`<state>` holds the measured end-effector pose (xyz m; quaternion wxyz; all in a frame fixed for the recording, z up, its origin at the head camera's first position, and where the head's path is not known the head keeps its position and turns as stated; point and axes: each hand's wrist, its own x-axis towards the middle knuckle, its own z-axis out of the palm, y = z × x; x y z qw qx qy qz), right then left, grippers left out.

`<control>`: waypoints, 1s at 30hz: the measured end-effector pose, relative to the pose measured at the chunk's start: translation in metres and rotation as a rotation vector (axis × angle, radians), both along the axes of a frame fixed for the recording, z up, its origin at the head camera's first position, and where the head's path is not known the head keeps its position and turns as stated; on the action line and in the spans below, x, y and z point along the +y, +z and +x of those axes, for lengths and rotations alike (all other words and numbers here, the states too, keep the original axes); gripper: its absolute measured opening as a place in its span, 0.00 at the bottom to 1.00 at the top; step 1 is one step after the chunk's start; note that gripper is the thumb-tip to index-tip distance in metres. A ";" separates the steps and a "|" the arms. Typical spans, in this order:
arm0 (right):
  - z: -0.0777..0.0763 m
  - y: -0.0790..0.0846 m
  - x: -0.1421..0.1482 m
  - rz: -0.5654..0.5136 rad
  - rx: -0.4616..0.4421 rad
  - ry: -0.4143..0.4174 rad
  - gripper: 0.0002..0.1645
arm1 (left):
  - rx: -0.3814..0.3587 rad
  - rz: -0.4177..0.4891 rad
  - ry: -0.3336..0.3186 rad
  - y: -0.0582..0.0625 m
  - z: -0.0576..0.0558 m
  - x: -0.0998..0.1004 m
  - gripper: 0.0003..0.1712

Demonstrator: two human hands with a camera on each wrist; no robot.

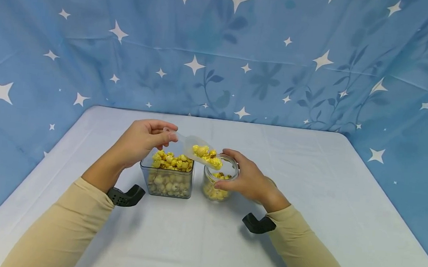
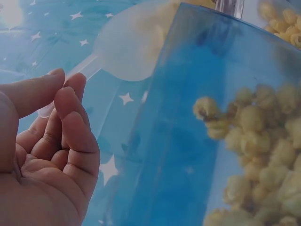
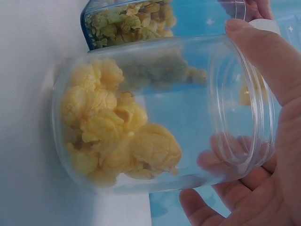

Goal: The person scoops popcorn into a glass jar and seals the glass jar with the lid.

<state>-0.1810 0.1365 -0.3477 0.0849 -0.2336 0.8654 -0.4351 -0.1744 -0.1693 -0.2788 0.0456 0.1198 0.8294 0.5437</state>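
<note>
My left hand (image 1: 147, 138) pinches the handle of a translucent scoop (image 2: 124, 44) between thumb and fingers. Yellow popcorn (image 1: 206, 154) lies in the scoop, whose front end tilts down at the mouth of a clear jar (image 1: 215, 188). My right hand (image 1: 246, 176) grips this jar near its rim, thumb on one side and fingers on the other. Inside the jar, popcorn (image 3: 113, 127) fills the lower part. Below my left hand stands a clear rectangular container (image 1: 168, 184) with more popcorn, left of the jar.
A round lid-like object (image 1: 270, 181) lies partly hidden behind my right wrist. Everything stands on a white table (image 1: 198, 241), with a blue star-patterned curtain (image 1: 220, 50) behind its far edge.
</note>
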 end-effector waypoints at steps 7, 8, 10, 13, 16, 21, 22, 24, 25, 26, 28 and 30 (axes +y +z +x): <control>0.000 0.000 0.000 -0.013 -0.018 0.002 0.60 | 0.019 -0.007 -0.011 0.004 -0.002 0.005 0.20; 0.000 0.000 0.000 -0.018 -0.024 0.001 0.60 | 0.020 -0.006 -0.012 0.004 -0.002 0.006 0.20; 0.001 -0.001 0.000 -0.027 -0.030 -0.001 0.60 | 0.021 -0.002 -0.012 0.005 -0.001 0.006 0.20; 0.001 -0.001 0.000 -0.039 -0.030 0.001 0.60 | 0.023 0.002 -0.014 0.006 0.000 0.006 0.20; 0.002 0.000 0.001 -0.047 -0.028 0.004 0.60 | 0.025 0.005 -0.017 0.006 0.001 0.006 0.19; 0.001 0.000 0.000 -0.043 -0.035 -0.005 0.61 | 0.023 0.006 -0.018 0.006 0.001 0.005 0.19; 0.001 -0.001 0.000 -0.041 -0.037 -0.007 0.61 | 0.023 0.006 -0.017 0.005 0.001 0.005 0.19; 0.001 -0.001 0.000 -0.038 -0.035 -0.009 0.61 | 0.022 0.007 -0.015 0.005 0.001 0.005 0.19; 0.001 -0.001 0.000 -0.039 -0.033 -0.009 0.61 | 0.022 0.006 -0.015 0.005 0.001 0.004 0.19; 0.001 -0.001 0.000 -0.039 -0.031 -0.009 0.61 | 0.021 0.006 -0.014 0.004 0.001 0.004 0.19; 0.001 -0.001 0.001 -0.041 -0.028 -0.006 0.61 | 0.020 0.006 -0.013 0.004 0.002 0.004 0.19; 0.001 -0.001 0.000 -0.046 -0.030 -0.002 0.61 | 0.017 0.009 -0.011 0.003 0.002 0.002 0.19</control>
